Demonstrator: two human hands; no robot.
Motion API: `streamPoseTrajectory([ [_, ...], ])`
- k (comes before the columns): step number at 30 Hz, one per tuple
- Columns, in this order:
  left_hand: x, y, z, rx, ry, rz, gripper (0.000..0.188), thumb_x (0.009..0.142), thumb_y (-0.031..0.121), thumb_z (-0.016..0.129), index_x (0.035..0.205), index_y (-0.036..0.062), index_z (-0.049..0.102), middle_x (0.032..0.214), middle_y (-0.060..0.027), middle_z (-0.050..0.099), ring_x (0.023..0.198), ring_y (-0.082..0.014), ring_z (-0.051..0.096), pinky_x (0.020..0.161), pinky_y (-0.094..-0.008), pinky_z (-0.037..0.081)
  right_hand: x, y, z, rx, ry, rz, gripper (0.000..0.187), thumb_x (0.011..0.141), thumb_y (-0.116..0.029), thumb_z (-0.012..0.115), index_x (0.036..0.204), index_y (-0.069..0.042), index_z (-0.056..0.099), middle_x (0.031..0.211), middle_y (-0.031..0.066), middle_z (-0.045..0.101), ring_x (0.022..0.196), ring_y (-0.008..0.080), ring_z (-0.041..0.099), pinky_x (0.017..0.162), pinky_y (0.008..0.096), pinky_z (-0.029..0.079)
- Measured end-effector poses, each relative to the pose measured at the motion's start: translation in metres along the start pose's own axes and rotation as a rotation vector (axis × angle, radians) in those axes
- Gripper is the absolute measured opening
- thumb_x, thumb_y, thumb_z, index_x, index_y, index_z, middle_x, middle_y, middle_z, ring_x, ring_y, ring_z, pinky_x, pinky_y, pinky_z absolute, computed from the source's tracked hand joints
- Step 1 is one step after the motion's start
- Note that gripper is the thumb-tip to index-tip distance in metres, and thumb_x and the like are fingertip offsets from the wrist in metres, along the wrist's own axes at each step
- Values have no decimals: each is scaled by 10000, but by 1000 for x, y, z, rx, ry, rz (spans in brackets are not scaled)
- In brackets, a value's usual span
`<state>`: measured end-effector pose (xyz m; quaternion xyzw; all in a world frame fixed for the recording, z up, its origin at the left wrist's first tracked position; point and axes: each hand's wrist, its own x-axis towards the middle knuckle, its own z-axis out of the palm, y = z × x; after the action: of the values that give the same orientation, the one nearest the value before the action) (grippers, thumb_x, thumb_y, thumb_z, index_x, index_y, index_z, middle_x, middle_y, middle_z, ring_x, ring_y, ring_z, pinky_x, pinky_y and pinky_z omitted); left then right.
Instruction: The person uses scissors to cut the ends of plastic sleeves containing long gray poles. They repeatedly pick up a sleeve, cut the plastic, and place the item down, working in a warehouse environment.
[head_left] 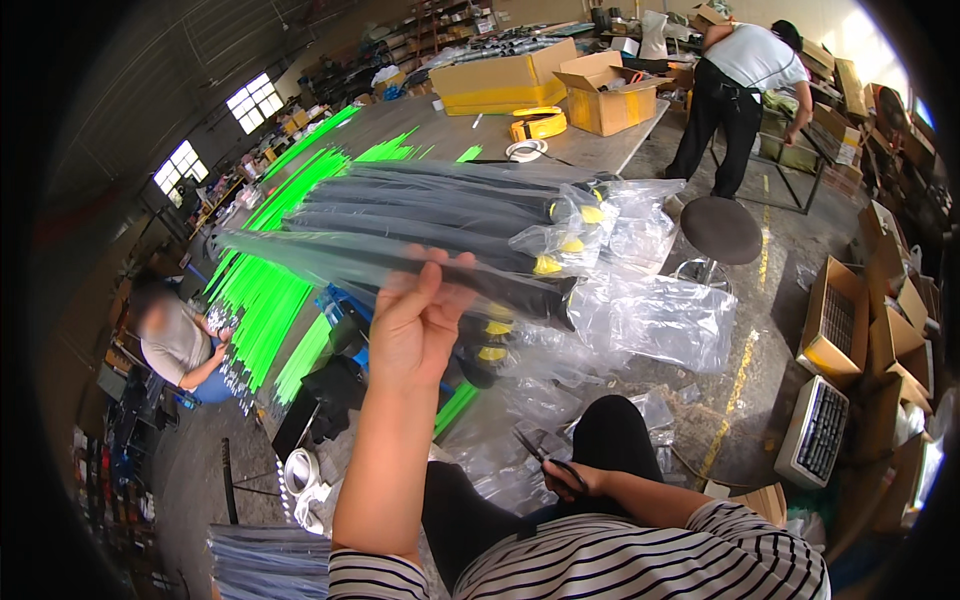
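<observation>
My left hand [420,315] is raised over the table, its fingers closed round a long dark rod in a clear plastic sleeve [335,258]. The sleeve's loose end [660,322] reaches out to the right of the hand. Beneath and beyond it lie several similar sleeved dark rods [420,205], with yellow parts [590,214] near their right ends. Low over my lap, my right hand [575,482] grips black-handled scissors [540,455], whose blades point up and left. Crumpled clear plastic [500,420] is close to the scissors.
Bright green rods [265,310] cover the table's left part. Cardboard boxes [605,105] and a yellow roll [538,123] stand at its far side. A round stool [720,230] is at right, near open boxes [835,315]. One person [180,340] sits left; another [745,90] bends far right.
</observation>
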<state>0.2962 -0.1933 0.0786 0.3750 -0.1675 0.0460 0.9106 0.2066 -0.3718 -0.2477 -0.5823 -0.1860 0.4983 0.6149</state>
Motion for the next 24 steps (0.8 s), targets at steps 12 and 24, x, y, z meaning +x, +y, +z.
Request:
streamPoseTrajectory([
  [12, -97, 83, -29, 317, 216, 538, 176, 783, -14, 575, 897, 43, 454, 856, -76, 524, 884, -259, 560, 637, -292, 479, -96, -183, 67, -568, 299, -655, 625, 779, -585, 436, 956, 13, 470, 784, 140, 449, 726, 298, 481, 683, 349, 402],
  [24, -181, 93, -69, 295, 224, 642, 286, 811, -46, 505, 1049, 51, 382, 923, -67, 482, 905, -218, 494, 668, -299, 449, -58, -212, 113, -552, 198, -558, 470, 824, -436, 433, 933, 18, 485, 744, 149, 471, 677, 301, 507, 645, 358, 412],
])
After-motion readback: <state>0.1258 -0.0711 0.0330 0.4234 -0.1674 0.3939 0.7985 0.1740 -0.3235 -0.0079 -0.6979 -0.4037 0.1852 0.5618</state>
